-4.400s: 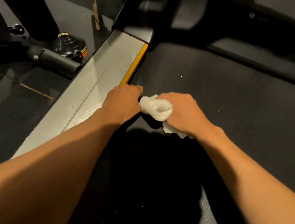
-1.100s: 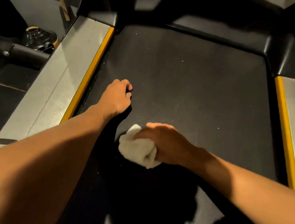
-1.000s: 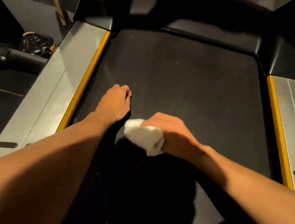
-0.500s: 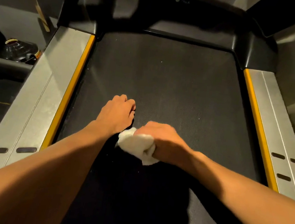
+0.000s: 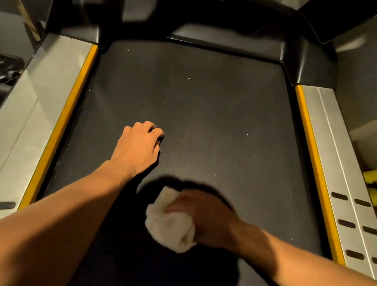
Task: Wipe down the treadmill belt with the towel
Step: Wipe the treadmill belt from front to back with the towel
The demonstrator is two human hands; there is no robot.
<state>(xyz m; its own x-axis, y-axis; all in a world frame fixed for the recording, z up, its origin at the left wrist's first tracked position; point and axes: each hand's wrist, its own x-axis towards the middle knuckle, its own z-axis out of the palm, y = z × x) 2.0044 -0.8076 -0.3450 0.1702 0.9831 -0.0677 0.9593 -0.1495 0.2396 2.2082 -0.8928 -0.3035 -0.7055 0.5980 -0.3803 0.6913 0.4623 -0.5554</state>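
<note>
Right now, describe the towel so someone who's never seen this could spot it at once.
Start at the wide black treadmill belt between two yellow-edged silver side rails. Near its close end, the right hand grips a bunched white towel against it. It is the only pale, soft thing on the dark belt.

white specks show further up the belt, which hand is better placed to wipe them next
Right. The right hand grips the towel, pressed on the belt; the left hand rests on the belt without any cloth.
</note>
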